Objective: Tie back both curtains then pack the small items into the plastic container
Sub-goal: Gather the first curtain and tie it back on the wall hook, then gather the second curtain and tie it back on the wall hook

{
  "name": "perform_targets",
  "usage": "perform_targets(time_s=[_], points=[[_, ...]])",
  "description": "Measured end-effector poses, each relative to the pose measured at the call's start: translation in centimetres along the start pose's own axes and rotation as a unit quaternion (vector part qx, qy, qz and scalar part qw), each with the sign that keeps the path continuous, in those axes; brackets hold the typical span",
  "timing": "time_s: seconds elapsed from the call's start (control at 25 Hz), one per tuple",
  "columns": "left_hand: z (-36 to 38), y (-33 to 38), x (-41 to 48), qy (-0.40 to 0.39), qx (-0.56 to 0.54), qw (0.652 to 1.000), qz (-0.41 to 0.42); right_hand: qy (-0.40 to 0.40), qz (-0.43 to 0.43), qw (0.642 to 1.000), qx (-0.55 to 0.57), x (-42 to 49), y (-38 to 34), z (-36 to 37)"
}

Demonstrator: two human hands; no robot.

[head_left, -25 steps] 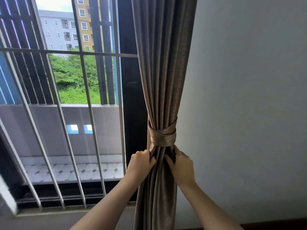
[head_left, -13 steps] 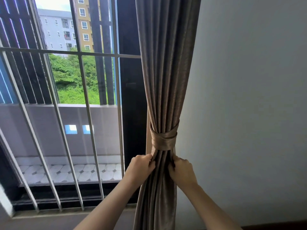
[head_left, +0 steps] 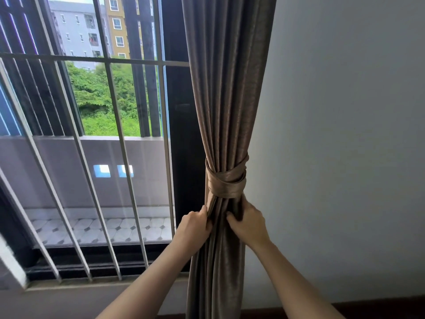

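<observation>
A brown-grey curtain (head_left: 226,88) hangs gathered at the window's right side, against the wall. A tieback band (head_left: 226,183) of the same cloth is wrapped round it at mid height. Just below the band, my left hand (head_left: 193,226) grips the curtain's left folds. My right hand (head_left: 249,223) grips the folds on the right side, its fingers curled into the cloth. Both hands sit close under the band. The second curtain, the small items and the plastic container are out of view.
White metal window bars (head_left: 119,143) run across the glass to the left of the curtain. A dark window frame (head_left: 184,134) stands right behind the curtain's left edge. A plain grey wall (head_left: 345,134) fills the right side.
Both hands stay gripping the folds under the band with only small shifts. The view has drifted slightly, so the curtain sits a little further right and lower.
</observation>
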State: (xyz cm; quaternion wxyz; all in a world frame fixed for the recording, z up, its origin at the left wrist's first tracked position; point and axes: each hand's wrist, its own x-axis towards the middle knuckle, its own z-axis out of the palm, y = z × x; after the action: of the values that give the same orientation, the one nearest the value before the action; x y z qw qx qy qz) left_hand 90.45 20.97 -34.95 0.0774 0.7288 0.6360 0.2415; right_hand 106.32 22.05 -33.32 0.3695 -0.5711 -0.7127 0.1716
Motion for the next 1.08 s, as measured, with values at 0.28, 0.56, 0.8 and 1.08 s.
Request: perform_targets(time_s=[0.28,0.56,0.8,1.08], points=[[1.8,0.1,-0.2,-0.027,0.063,0.997,-0.025,-0.076,0.03,0.994,-0.07,-0.3,0.0,1.8],[-0.5,-0.5,-0.4,-0.007,-0.003,1.0,0.019,-0.053,0.09,0.994,0.018,-1.0,0.1,0.9],[-3.9,-0.5,-1.5,0.099,-0.032,0.994,0.03,0.204,-0.045,0.975,0.074,-4.1,-3.6,1.9],[-9.1,-5.9,-3.0,0.177,-0.004,0.984,-0.024,0.111,-0.238,0.965,0.026,-3.0,-10.3,6.7]])
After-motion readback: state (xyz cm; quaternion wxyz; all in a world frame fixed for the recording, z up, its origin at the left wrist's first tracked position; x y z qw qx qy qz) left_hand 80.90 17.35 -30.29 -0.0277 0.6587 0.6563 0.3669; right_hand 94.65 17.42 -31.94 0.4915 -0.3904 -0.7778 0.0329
